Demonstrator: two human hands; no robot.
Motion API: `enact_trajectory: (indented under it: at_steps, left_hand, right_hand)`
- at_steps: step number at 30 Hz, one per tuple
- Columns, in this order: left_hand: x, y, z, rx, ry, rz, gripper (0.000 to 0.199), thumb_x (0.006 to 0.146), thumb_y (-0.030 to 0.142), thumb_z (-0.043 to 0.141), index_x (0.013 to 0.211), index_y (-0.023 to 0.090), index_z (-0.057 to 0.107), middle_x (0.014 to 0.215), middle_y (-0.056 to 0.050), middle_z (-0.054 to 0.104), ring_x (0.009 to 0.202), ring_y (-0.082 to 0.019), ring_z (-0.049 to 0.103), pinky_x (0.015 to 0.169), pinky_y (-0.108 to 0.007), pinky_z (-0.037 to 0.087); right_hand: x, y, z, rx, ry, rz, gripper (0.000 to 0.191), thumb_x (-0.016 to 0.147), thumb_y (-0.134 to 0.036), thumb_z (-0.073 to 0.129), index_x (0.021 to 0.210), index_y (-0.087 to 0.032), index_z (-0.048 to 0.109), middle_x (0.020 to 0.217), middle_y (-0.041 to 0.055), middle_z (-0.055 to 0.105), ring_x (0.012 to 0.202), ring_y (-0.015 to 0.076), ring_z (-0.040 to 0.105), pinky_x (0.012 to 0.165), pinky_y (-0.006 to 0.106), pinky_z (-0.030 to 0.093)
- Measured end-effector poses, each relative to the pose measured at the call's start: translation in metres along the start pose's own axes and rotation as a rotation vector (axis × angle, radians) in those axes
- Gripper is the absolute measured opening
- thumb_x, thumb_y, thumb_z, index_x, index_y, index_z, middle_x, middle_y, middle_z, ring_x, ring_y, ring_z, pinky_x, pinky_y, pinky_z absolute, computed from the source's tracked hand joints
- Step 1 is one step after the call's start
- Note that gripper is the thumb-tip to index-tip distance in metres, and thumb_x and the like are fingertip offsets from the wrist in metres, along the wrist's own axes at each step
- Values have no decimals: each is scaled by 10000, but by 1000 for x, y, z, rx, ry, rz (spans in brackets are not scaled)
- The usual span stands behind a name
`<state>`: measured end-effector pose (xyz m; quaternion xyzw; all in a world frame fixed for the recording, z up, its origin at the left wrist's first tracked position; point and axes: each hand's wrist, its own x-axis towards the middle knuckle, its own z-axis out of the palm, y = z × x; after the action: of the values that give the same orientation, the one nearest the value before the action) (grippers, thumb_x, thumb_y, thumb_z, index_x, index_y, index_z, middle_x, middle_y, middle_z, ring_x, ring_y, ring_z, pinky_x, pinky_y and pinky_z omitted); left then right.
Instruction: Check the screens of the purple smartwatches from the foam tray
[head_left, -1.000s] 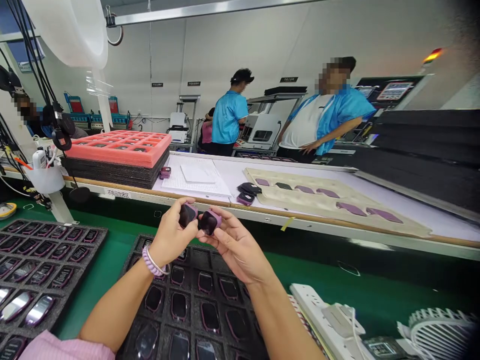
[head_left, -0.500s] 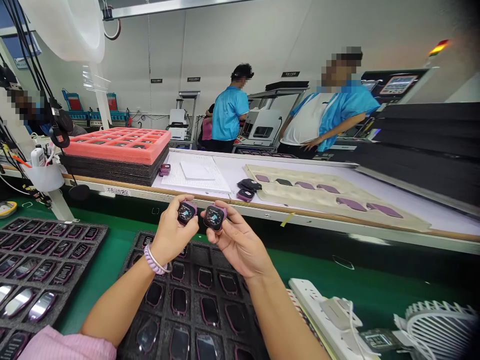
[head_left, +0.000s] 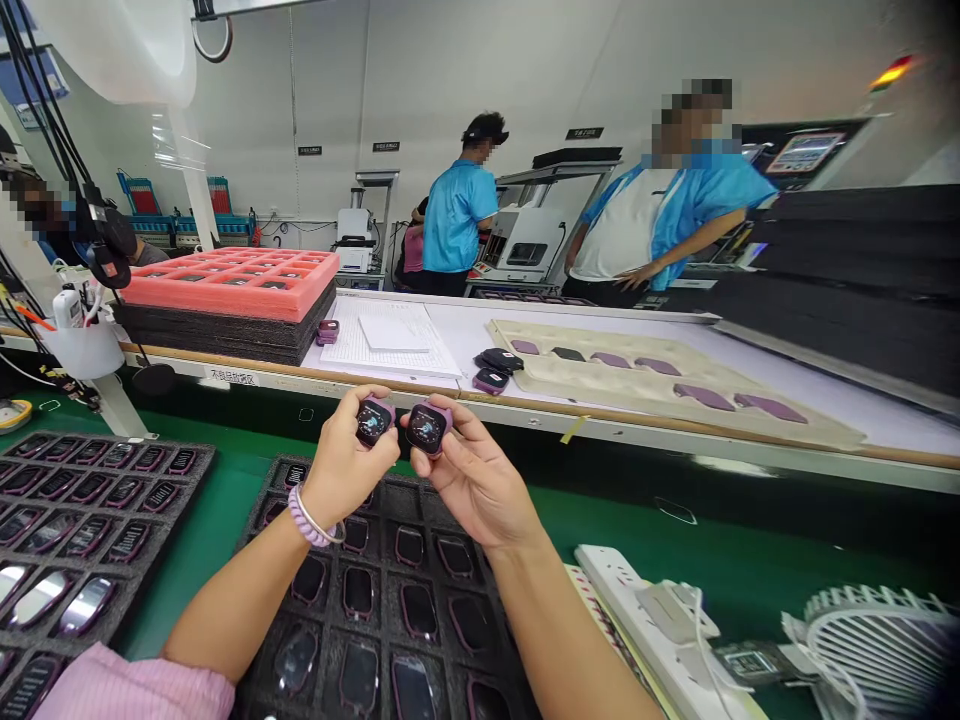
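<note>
My left hand (head_left: 349,452) is closed on a purple-framed watch body (head_left: 373,421) with its screen lit. Close beside it, my right hand (head_left: 476,468) grips a second lit watch body (head_left: 427,430) between thumb and fingers. Both screens face me, held above a black foam tray (head_left: 382,592) that has watch bodies in many of its compartments. Another foam tray (head_left: 161,530) of watch bodies lies to the left on the green table. My right forearm covers part of the nearer tray.
A red foam tray (head_left: 315,290) tops a black stack on the shelf. Dark and purple pieces (head_left: 498,368) sit beside a beige tray (head_left: 525,375). A power strip (head_left: 637,615) and white fan (head_left: 877,640) are at right. Several people are beyond the shelf.
The right-hand watch body has turned slightly, its screen facing me more squarely. The view has shifted a little. Both hands keep their hold.
</note>
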<state>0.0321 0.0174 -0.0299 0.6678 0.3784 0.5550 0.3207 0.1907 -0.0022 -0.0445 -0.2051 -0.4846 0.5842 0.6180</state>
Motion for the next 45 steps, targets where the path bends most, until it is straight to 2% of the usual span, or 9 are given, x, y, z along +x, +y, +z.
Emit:
enact_trajectory:
  at_steps: [8, 14, 23, 45]
  left_hand:
    - [-1, -2, 1, 25, 1, 28, 366, 760, 196, 592, 1124, 192, 563, 882, -16, 593, 746, -132, 534, 714, -230, 448]
    - [-3, -2, 2, 0, -8, 41, 372, 765, 205, 590, 1135, 186, 561, 922, -24, 611, 801, -139, 563, 739, -231, 459]
    - [-2, 0, 2, 5, 21, 56, 369, 767, 209, 594, 1133, 177, 559, 859, -10, 583, 720, -119, 521, 678, -220, 435]
    - [-4, 0, 2, -71, 0, 42, 368, 771, 234, 600, 1131, 177, 550, 881, -4, 595, 755, -114, 560, 725, -219, 463]
  right_hand:
    - [-3, 0, -1, -53, -44, -12, 391, 826, -461, 835, 1153, -343, 656, 1080, 23, 645, 647, 173, 556, 689, 364, 501]
    - [-3, 1, 1, 0, -48, -11, 383, 812, -435, 860, 1134, -332, 680, 1064, 21, 653, 648, 170, 562, 687, 348, 490]
    - [-4, 0, 2, 13, -53, -14, 372, 817, -427, 862, 1130, -343, 681, 1066, 16, 658, 651, 172, 557, 692, 348, 478]
    - [-3, 3, 2, 61, -120, -45, 326, 862, -358, 844, 1157, -332, 709, 1062, 23, 666, 666, 135, 568, 685, 278, 482]
